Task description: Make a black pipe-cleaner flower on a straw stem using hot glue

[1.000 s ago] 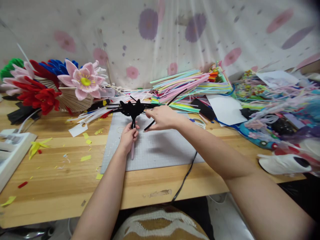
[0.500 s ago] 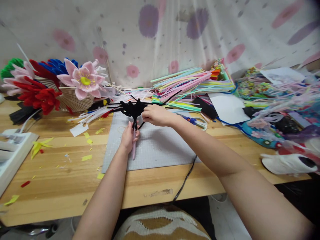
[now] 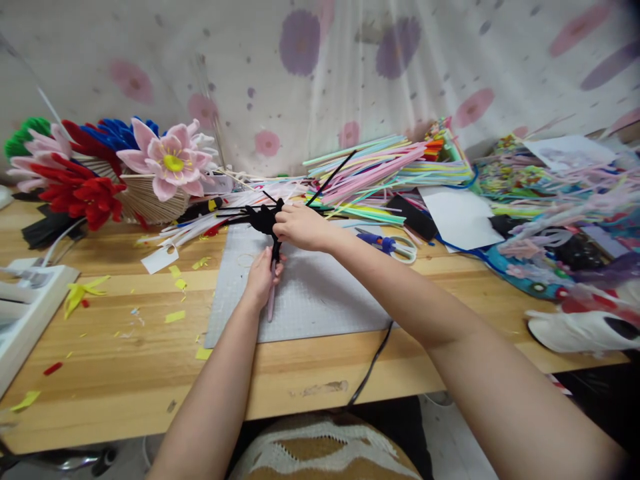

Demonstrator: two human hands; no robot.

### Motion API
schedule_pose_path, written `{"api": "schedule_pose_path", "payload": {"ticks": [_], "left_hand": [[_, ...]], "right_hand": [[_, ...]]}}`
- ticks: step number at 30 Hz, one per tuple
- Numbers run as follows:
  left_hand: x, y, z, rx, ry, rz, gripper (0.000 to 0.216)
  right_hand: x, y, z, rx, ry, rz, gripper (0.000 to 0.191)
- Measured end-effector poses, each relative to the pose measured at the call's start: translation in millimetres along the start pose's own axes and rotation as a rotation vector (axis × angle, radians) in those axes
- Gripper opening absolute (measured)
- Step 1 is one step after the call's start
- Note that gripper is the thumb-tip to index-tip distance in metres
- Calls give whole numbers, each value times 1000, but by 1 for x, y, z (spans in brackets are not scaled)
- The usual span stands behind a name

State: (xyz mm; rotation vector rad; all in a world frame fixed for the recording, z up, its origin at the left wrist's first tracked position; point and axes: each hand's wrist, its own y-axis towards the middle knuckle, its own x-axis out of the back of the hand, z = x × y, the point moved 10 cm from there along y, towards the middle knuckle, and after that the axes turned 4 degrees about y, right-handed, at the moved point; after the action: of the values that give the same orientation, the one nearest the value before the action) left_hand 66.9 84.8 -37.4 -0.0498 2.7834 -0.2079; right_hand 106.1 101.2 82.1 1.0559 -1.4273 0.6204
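- The left hand (image 3: 263, 277) has its fingers wrapped around a stem (image 3: 271, 307), whose lower part is pale pink;
- the black flower (image 3: 260, 219) is at the top of this stem, over the far part of the grey mat (image 3: 320, 313);
- the right hand (image 3: 299, 229), just beside the flower, pinches a black strip (image 3: 333, 177), which points up and rightward; its fingertips are partly hidden;
- scissors (image 3: 379, 241) lie to the right of both hands.
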Motion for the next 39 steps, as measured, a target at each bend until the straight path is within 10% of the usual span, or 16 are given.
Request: {"api": "schedule_pose_path", "payload": {"ticks": [39], "left_hand": [[14,-6,-5,-16,250,-230,47]], "right_hand": [[10,-5,16,72,-112,-152,17]]}}
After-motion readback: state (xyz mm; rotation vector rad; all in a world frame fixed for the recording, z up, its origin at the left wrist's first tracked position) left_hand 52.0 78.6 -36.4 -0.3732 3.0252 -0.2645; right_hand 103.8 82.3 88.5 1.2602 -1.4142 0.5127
